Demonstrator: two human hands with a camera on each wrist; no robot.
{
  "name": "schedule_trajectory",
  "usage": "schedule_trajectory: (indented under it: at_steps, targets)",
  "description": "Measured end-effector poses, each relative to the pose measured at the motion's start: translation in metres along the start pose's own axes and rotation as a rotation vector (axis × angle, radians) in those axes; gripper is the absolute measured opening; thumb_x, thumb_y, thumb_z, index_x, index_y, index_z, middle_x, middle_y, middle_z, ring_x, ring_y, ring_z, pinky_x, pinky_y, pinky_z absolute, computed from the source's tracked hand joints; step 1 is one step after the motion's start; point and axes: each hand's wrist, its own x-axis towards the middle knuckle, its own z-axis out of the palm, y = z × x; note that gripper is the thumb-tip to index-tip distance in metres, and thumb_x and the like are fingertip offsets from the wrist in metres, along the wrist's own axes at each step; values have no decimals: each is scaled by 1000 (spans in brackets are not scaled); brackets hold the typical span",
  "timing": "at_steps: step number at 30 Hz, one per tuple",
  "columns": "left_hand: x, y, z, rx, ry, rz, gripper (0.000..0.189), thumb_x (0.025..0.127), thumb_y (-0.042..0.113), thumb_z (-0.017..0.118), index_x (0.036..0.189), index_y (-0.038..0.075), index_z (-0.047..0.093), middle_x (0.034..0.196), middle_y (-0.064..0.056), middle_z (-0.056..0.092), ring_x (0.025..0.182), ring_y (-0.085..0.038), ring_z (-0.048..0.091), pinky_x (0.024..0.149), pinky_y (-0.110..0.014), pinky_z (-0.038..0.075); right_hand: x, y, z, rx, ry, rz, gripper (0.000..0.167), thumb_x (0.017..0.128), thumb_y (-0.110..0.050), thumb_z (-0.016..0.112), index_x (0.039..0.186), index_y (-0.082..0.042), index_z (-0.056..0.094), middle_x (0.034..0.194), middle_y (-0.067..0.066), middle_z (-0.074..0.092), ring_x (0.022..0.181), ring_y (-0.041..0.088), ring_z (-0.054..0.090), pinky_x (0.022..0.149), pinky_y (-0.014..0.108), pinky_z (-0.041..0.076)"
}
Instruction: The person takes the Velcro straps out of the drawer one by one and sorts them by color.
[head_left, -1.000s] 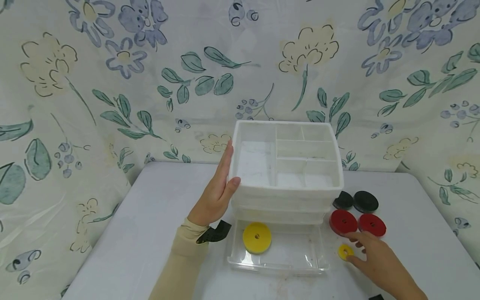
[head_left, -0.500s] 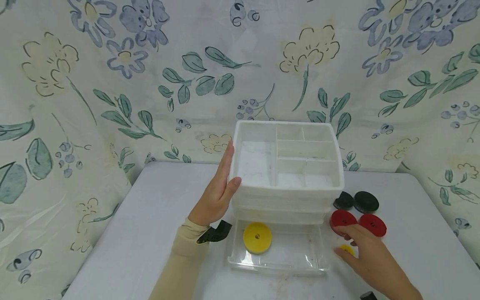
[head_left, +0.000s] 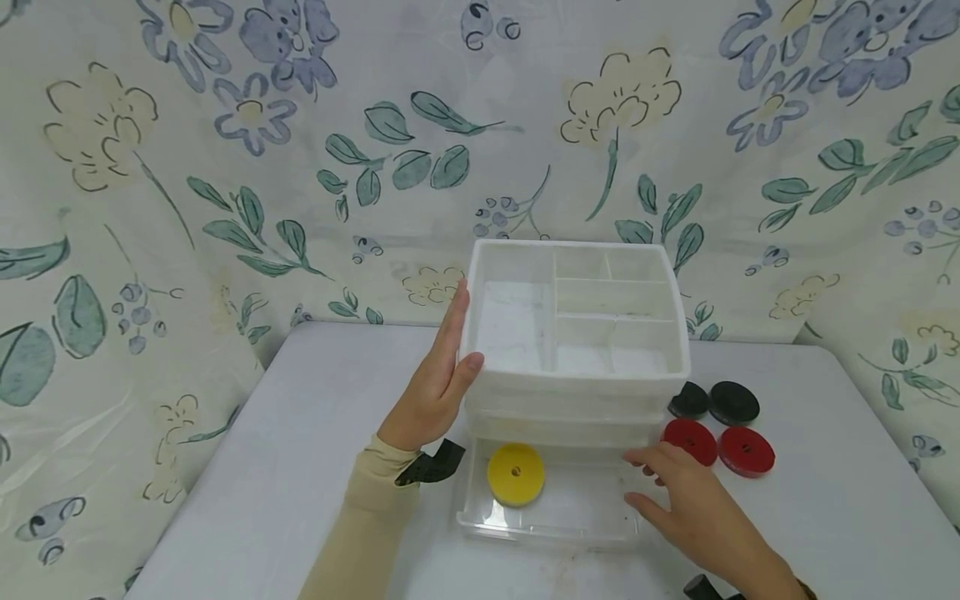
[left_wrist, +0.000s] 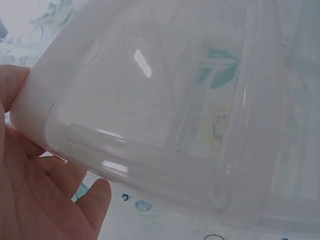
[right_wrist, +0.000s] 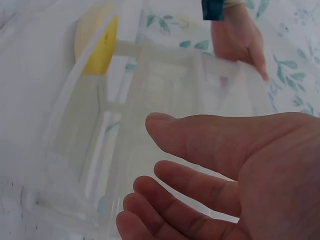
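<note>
A white plastic organizer (head_left: 577,392) stands on the table, its bottom clear drawer (head_left: 577,508) pulled out. My left hand (head_left: 427,392) rests against the organizer's left side, fingers mostly straight and thumb at the front rim. A large yellow disc (head_left: 516,474) with a small central hole lies in the drawer's left part. Over the drawer's right edge hovers my right hand (head_left: 701,508), fingers loosely bent and thumb apart. In the right wrist view, nothing shows between those fingers. The small yellow ring is out of sight; my right hand covers its earlier spot.
Two red discs (head_left: 746,451) lie to the right of the organizer, one partly behind my right hand. Two black pieces (head_left: 734,403) sit behind them, one partly hidden by the organizer. A floral cloth (head_left: 375,208) hangs behind the white table (head_left: 337,375).
My right hand has moved left from beside the small yellow ring to the drawer's right edge. The ring has gone from view. My left hand and the organizer have stayed put.
</note>
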Motion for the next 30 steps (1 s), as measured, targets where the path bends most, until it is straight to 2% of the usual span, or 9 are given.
schedule_trajectory:
  at_steps: [7,14,25,30]
  targets:
    - [0,1,0,-1,-1,-2,72,109,40,38,162,11,-2,169,-5,-5,155,-21,0,124,-43,5,6,-14,10,17,3,-45,48,77,-20,89,120,-17,68,118,-1,66,92,15,64,82,36,60]
    - [-1,0,0,10,3,-3,71,110,36,38,162,11,-1,169,-2,-5,155,-21,0,124,-42,5,15,-23,22,38,2,-97,41,79,-17,87,117,-14,70,112,-2,67,91,15,63,82,33,59]
    - [0,-1,1,-2,2,12,72,110,38,38,162,9,-2,169,-10,-5,155,-21,0,124,-42,5,26,-29,39,83,-12,-150,47,79,-20,87,120,-9,68,112,1,68,93,17,63,81,33,59]
    - [0,-2,1,-11,2,15,72,110,38,38,162,9,-2,169,-8,-5,155,-21,-1,124,-41,5,30,-30,47,131,-33,-173,52,80,-20,86,125,-5,65,113,5,68,95,20,63,81,35,59]
